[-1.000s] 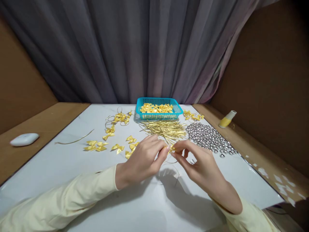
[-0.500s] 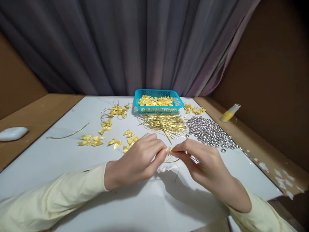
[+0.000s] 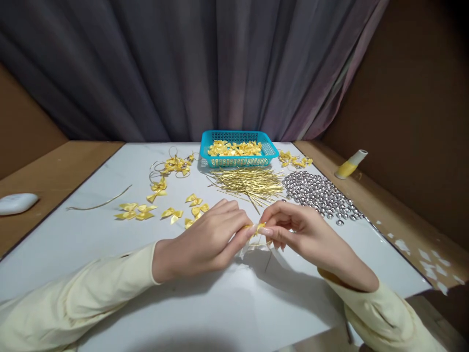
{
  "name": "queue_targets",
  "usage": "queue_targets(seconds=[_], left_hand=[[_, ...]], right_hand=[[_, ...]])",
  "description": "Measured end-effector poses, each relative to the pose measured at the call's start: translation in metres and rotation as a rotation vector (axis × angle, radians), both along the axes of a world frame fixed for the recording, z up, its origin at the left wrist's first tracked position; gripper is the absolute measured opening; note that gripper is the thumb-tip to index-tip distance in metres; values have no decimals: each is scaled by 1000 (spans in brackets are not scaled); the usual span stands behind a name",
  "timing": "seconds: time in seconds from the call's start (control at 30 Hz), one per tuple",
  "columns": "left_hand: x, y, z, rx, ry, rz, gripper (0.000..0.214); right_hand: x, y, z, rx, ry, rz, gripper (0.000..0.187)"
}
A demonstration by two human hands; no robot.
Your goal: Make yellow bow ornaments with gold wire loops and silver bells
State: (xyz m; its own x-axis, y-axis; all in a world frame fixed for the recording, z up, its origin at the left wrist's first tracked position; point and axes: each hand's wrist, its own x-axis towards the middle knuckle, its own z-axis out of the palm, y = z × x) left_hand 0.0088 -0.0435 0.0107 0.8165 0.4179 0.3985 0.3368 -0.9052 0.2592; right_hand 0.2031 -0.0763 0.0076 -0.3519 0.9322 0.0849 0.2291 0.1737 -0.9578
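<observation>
Between the fingertips of both hands is a small yellow ribbon bow [image 3: 259, 228], partly hidden by the fingers. My left hand [image 3: 216, 234] pinches its left side, thumb against forefinger. From the right, my right hand [image 3: 296, 227] pinches it too, its other fingers curled. A thin gold wire loop [image 3: 256, 244] hangs just below the bow; how it joins the bow is hidden. Just left of my left hand lie several loose yellow bows [image 3: 172, 214]. Beyond the hands is a heap of gold wire ties [image 3: 249, 185].
A blue basket [image 3: 240, 162] of yellow bows stands at the back. Silver round beads [image 3: 318, 193] are heaped at right, near a yellow-and-white tube [image 3: 351, 164]. Bows with wire loops [image 3: 176, 165] lie back left; a bent wire [image 3: 98, 204] and white device [image 3: 17, 203] lie farther left.
My right hand has turned and changed its hold, its thumb now laid along the bow and more of the bow showing. My left hand keeps its pinch. The view has shifted slightly.
</observation>
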Motion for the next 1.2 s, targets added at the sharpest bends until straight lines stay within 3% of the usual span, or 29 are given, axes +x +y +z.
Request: queue_targets(seconds=[0.2,0.4,0.57,0.73,0.9,1.03,1.2], left_hand=[[0,0,0,-17,20,-11,21],[1,2,-3,-52,36,-5,19],[2,4,-3,-98,51,-2,19],[2,4,-1,-150,80,10,19],[2,6,-2,-176,123,23,21],[2,6,-1,-186,132,21,22],[2,5,1,-190,126,10,21]], right_hand=[[6,7,0,-261,123,161,22],[8,11,-2,-338,136,212,26],[10,10,-3,-219,16,221,27],[12,3,-1,79,-218,162,11],[12,1,-4,313,-281,64,6],[12,1,-4,352,-341,42,5],[10,2,-3,225,-270,44,6]])
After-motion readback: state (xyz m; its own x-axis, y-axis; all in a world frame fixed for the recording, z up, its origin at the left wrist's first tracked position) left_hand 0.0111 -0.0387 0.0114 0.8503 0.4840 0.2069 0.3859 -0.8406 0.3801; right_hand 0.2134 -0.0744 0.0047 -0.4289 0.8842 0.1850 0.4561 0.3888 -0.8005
